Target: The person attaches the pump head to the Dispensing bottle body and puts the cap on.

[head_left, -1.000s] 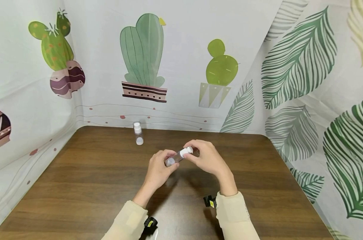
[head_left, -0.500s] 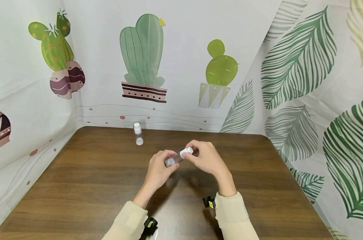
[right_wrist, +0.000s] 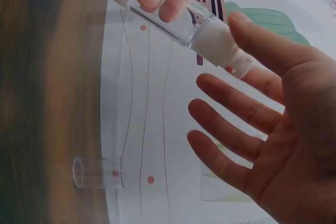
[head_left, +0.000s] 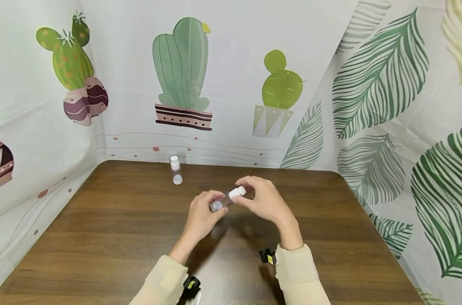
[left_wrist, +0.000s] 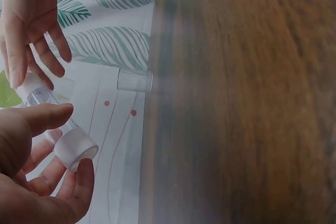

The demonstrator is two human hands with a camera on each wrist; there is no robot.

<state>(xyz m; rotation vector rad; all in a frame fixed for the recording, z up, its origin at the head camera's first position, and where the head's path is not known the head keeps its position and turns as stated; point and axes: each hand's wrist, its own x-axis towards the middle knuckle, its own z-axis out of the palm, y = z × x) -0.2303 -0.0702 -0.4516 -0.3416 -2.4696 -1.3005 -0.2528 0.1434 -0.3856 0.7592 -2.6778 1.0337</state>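
A clear pump bottle with a white pump top is held tilted above the table, its top pointing up and to the right. My left hand grips the clear body near the white base, thumb on one side and fingers on the other. My right hand has thumb and index finger at the white collar, pinching it, while its other fingers spread away. A clear cylindrical cap stands on the table beyond the hands; in the head view the right hand mostly hides it.
A second pump bottle with a white top stands upright near the back edge of the brown wooden table. Behind it hangs a white cloth printed with cacti and leaves.
The right hand shifts slightly at the white pump top, its index finger now a little higher and further apart from the thumb. The left hand and the bottle stay nearly still.
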